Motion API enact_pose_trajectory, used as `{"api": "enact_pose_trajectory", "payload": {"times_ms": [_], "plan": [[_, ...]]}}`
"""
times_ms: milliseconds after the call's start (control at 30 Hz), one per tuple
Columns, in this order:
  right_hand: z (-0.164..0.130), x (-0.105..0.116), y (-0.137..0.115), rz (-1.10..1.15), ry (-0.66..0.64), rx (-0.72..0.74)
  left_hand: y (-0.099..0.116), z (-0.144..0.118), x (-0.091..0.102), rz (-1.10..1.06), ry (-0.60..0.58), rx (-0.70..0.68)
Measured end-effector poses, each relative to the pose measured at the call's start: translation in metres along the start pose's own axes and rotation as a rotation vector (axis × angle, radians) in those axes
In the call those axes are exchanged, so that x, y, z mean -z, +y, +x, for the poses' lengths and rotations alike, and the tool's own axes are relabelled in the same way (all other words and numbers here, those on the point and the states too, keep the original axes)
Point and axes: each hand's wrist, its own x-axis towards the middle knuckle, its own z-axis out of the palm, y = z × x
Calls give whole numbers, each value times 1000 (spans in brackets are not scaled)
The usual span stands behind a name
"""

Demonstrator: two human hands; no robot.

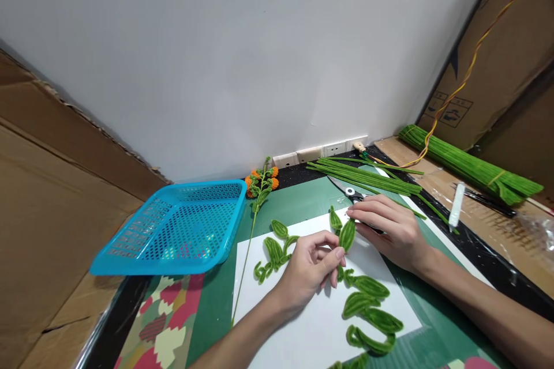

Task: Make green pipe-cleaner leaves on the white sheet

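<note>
My left hand [312, 265] pinches the lower end of a green pipe-cleaner leaf [347, 234] above a white sheet of paper [294, 328]. The fingertips of my right hand [389, 229] are closed on the same leaf's upper tip. Another small fuzzy leaf [334, 219] stands just left of it. More pipe-cleaner leaves [370, 286] lie on the right part of the sheet, and a second group [274, 249] lies to the left of my left hand. Scissors [351, 192] lie behind my right hand, their handles partly covered by it.
A blue perforated basket [236, 213] stands at the left. Beside it lies a pipe-cleaner stem with orange flowers [259, 190]. Loose green pipe cleaners [372, 177] lie at the back, with a thick bundle [467, 161] and a white tube [456, 207] at the right. Cardboard flanks both sides.
</note>
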Motion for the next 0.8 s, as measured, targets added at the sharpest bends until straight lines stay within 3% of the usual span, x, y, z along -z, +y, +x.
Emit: {"api": "enact_pose_trajectory", "payload": {"times_ms": [367, 800], "plan": [[2, -1, -9, 117, -8, -122, 5, -2, -4, 62, 51, -24], [-6, -3, -2, 23, -7, -38, 6, -3, 0, -9, -13, 3]]}}
